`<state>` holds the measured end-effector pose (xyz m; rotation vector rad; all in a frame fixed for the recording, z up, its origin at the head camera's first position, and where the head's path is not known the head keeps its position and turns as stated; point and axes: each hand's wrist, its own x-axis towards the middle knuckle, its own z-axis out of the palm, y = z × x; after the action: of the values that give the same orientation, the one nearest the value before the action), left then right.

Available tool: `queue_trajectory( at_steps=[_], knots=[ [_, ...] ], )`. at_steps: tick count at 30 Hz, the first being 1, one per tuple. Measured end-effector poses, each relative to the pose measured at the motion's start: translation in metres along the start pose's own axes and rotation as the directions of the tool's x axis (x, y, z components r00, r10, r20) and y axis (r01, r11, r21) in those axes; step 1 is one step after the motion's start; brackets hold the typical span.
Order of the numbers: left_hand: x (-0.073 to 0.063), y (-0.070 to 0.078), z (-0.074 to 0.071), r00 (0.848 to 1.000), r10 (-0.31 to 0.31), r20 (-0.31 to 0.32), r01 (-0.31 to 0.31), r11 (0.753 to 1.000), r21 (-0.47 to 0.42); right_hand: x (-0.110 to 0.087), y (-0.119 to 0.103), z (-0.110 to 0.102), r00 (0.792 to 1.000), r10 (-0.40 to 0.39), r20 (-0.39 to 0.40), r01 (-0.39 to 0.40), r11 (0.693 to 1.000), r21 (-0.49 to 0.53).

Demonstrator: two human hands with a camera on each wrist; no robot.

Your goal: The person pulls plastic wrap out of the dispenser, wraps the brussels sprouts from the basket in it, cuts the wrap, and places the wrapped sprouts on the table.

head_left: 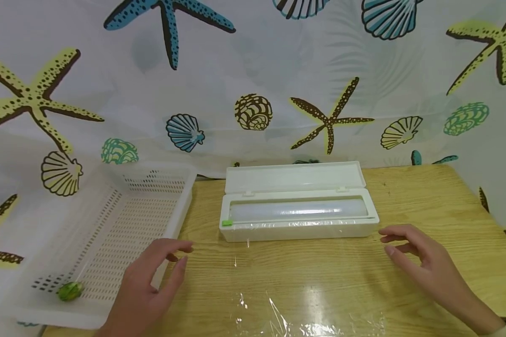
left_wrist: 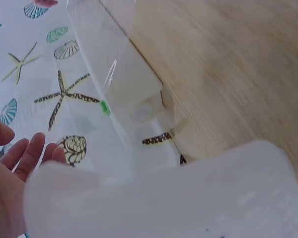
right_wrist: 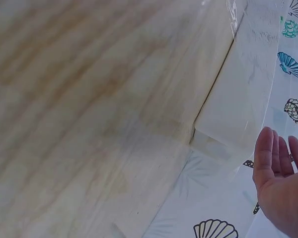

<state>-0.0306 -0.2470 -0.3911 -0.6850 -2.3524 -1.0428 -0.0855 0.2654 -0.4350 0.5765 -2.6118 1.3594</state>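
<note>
A white cling film dispenser (head_left: 297, 229) stands toward the back of the table with its lid (head_left: 295, 178) raised, showing the film roll (head_left: 297, 209) inside. Clear cling film (head_left: 278, 316) stretches from its front across the tabletop toward me, glinting and creased at the near end. My left hand (head_left: 145, 285) hovers over the right rim of a white basket, fingers bent loosely and thumb apart, nothing between them. Off the dispenser's front right corner, my right hand (head_left: 423, 267) is in a similar relaxed pose and also holds nothing. The right wrist view shows its fingers (right_wrist: 264, 151) apart from the dispenser.
The perforated white basket (head_left: 181, 210) occupies the left side, with a small leafy green vegetable (head_left: 70, 291) in its near end. A green slider (head_left: 227, 223) sits on the dispenser's left end. Behind the wooden table (head_left: 413, 196) hangs a cloth (head_left: 219, 70) printed with starfish and shells.
</note>
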Motion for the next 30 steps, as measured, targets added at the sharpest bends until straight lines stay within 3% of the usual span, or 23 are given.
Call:
queue_trajectory(
  at_steps=[5,13,16,23,25,30],
  knots=[
    [0.004,-0.010,-0.015,0.986,-0.156,-0.054,0.156,0.988,0.009,0.010,0.003,0.003,1.000,0.003,-0.031,-0.002,0.999,0.032],
    [0.004,-0.024,-0.032,0.949,-0.266,-0.168,0.277,0.960,0.043,0.026,0.009,0.008,0.996,-0.016,-0.093,0.025,0.995,0.099],
    [0.002,-0.028,-0.040,0.928,-0.323,-0.188,0.342,0.936,0.079,0.031,0.012,0.009,0.995,-0.014,-0.098,0.025,0.993,0.115],
    [0.001,-0.033,-0.056,0.855,-0.442,-0.272,0.492,0.858,0.149,0.038,0.019,0.007,0.997,0.022,-0.071,-0.013,0.991,0.134],
    [0.001,-0.036,-0.062,0.842,-0.459,-0.285,0.515,0.840,0.172,0.040,0.021,0.008,0.998,0.032,-0.059,-0.025,0.992,0.124],
    [0.002,-0.049,-0.077,0.800,-0.530,-0.281,0.594,0.767,0.243,0.044,0.025,0.010,0.998,0.048,-0.027,-0.045,0.994,0.103]
  ],
)
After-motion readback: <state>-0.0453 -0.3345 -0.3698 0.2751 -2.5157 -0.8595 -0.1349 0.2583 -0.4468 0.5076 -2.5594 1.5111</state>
